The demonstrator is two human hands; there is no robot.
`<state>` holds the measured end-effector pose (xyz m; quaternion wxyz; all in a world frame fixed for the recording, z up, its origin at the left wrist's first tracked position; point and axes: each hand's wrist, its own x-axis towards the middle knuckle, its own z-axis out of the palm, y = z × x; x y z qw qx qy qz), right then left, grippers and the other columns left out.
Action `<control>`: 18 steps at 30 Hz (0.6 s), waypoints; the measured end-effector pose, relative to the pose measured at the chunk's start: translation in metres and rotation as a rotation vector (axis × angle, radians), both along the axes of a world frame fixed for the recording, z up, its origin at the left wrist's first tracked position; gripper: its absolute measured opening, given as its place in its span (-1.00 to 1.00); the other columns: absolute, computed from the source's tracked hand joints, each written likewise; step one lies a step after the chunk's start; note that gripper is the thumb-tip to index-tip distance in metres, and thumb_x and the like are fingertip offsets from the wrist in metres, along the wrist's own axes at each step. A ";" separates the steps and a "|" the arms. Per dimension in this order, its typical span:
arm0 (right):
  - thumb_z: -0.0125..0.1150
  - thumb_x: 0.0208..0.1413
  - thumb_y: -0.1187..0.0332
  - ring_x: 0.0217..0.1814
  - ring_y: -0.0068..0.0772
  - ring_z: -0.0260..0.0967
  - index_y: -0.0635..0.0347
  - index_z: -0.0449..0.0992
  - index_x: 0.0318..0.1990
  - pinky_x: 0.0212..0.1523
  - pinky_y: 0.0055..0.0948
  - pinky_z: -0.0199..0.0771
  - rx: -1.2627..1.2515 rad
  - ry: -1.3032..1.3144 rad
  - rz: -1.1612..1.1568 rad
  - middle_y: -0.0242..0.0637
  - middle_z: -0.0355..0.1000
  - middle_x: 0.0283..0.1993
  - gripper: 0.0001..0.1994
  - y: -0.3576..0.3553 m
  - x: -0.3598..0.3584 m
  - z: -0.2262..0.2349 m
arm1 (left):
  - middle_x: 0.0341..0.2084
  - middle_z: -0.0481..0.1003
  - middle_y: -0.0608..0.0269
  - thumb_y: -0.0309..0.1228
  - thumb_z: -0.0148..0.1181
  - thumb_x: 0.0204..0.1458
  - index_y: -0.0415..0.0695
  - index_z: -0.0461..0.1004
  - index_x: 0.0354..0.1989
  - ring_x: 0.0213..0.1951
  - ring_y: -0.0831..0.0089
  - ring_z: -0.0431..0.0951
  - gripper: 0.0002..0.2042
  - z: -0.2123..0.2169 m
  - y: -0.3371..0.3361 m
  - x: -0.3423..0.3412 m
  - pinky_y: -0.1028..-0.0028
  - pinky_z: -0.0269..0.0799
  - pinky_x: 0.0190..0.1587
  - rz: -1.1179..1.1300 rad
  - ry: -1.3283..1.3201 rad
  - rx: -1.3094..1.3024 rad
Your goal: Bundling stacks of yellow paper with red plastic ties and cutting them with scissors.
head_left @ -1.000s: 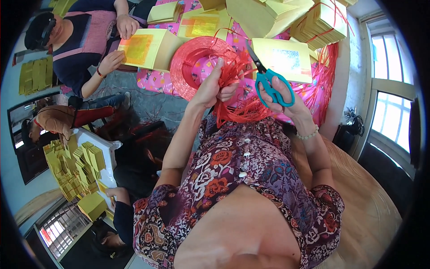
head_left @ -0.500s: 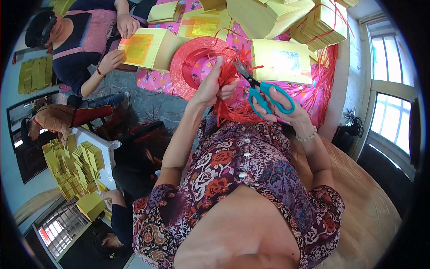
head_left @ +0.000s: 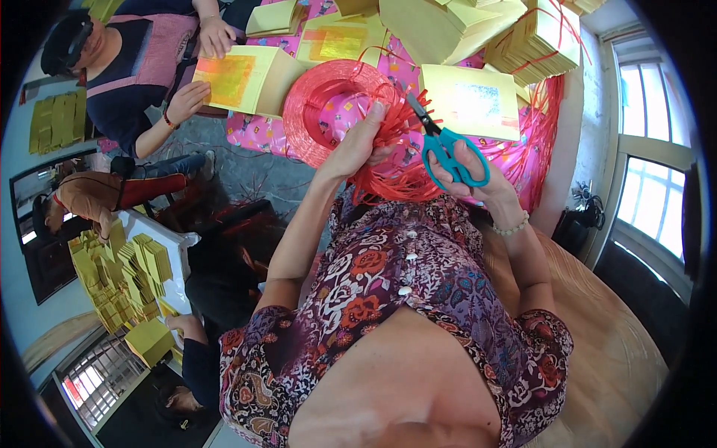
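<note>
A bunch of red plastic ribbon strands (head_left: 392, 131) is gripped in my left hand (head_left: 357, 147), its cut ends fanning out to the right and loose lengths hanging below. My right hand (head_left: 470, 173) holds teal-handled scissors (head_left: 457, 158) with fingers through the loops. Their dark blades look closed and point up and left, beside the ribbon ends. Just behind my left hand lies a coil of red ribbon (head_left: 299, 112) on the pink patterned tablecloth (head_left: 254, 134). A stack of yellow paper (head_left: 448, 97) with a silvery square lies beyond the scissors.
Yellow paper stacks (head_left: 534, 45) tied with red ribbon stand at the far right, with long red strands (head_left: 549, 112) hanging beside them. At the left a co-worker's hands rest on another yellow stack (head_left: 272, 82). More people handle yellow paper at a white table (head_left: 179, 261).
The scissor blades have closed and the scissors have turned more upright. My left hand has shifted slightly with the bunch, whose ends now spread to the right.
</note>
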<state>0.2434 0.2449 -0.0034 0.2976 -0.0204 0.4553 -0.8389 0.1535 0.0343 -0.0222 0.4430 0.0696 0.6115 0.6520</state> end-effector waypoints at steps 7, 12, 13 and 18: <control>-0.17 0.07 -0.23 -0.67 -0.70 0.07 0.24 0.24 -0.14 -0.69 -0.72 0.05 -0.035 0.087 -0.037 -0.40 0.22 -0.50 -0.39 0.002 0.004 0.022 | -0.57 0.28 0.32 -0.11 -0.24 0.21 -0.22 0.32 -0.38 -0.44 0.61 0.28 -0.62 -0.002 0.007 0.006 0.45 0.25 -0.43 0.184 0.393 -0.152; -0.20 0.08 -0.24 -0.59 -0.66 0.20 0.18 0.25 -0.13 -0.68 -0.75 0.22 0.028 0.048 0.089 -0.42 0.24 -0.45 -0.41 -0.004 0.005 0.011 | -0.59 0.31 0.11 -0.16 -0.21 0.20 -0.26 0.31 -0.35 -0.45 0.42 0.35 -0.64 -0.009 0.010 0.002 0.37 0.26 -0.36 0.177 0.650 -0.157; -0.20 0.08 -0.24 -0.56 -0.66 0.24 0.17 0.25 -0.13 -0.68 -0.75 0.27 0.059 0.010 0.113 -0.42 0.25 -0.44 -0.42 -0.005 0.005 0.009 | -0.59 0.33 0.04 -0.18 -0.21 0.19 -0.26 0.31 -0.33 -0.47 0.31 0.38 -0.66 -0.009 0.010 0.001 0.33 0.26 -0.37 0.154 0.671 -0.188; -0.19 0.05 -0.26 -0.51 -0.63 0.28 0.15 0.26 -0.14 -0.69 -0.67 0.41 0.074 -0.075 0.133 -0.42 0.26 -0.42 -0.41 -0.009 0.001 0.005 | -0.64 0.36 -0.15 -0.20 -0.12 0.14 -0.24 0.27 -0.25 -0.49 -0.04 0.43 -0.70 -0.011 0.011 0.005 0.17 0.26 -0.44 0.178 0.808 -0.283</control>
